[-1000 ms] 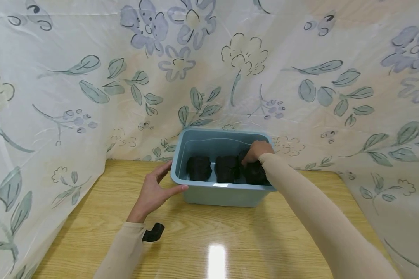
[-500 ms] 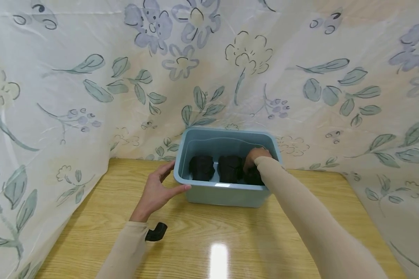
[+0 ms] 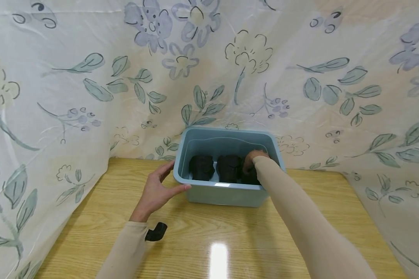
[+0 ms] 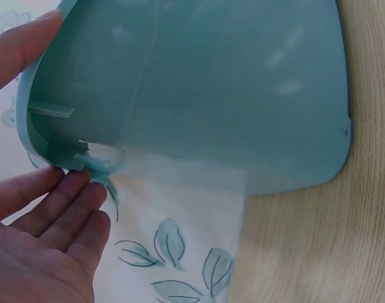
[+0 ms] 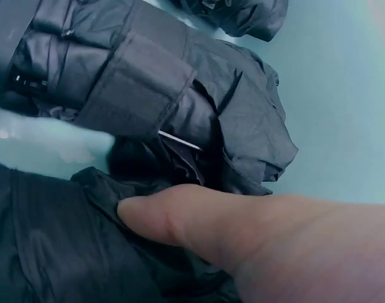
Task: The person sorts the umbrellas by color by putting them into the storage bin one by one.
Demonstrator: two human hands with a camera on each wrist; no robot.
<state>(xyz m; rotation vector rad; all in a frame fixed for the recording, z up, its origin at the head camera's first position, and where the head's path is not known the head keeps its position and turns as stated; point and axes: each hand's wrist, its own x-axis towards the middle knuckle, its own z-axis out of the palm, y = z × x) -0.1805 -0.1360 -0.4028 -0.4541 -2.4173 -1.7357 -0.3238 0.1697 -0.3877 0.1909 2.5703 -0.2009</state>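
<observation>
A pale blue plastic bin (image 3: pixel 227 195) stands on the table near the back. Inside it, a left umbrella (image 3: pixel 201 167) and a middle umbrella (image 3: pixel 227 169) lie side by side, black and folded. My right hand (image 3: pixel 254 159) reaches down into the bin's right part and grips a third black folded umbrella (image 5: pixel 66 246). Its thumb (image 5: pixel 180 218) presses into the fabric; the other fingers are hidden. Across the middle umbrella runs a strap (image 5: pixel 132 88). My left hand (image 3: pixel 157 193) holds the bin's left end, thumb at the front rim, fingertips (image 4: pixel 76 180) at the back corner.
A floral plastic sheet (image 3: pixel 209 77) hangs close behind the bin and along both sides. The wood-grain tabletop (image 3: pixel 188 248) extends in front. A black bent piece (image 3: pixel 156 231) sticks out beside my left sleeve.
My right hand has shifted left and slightly lower in the bin, and the third umbrella now lies closer to the middle one. My left hand keeps its place on the bin.
</observation>
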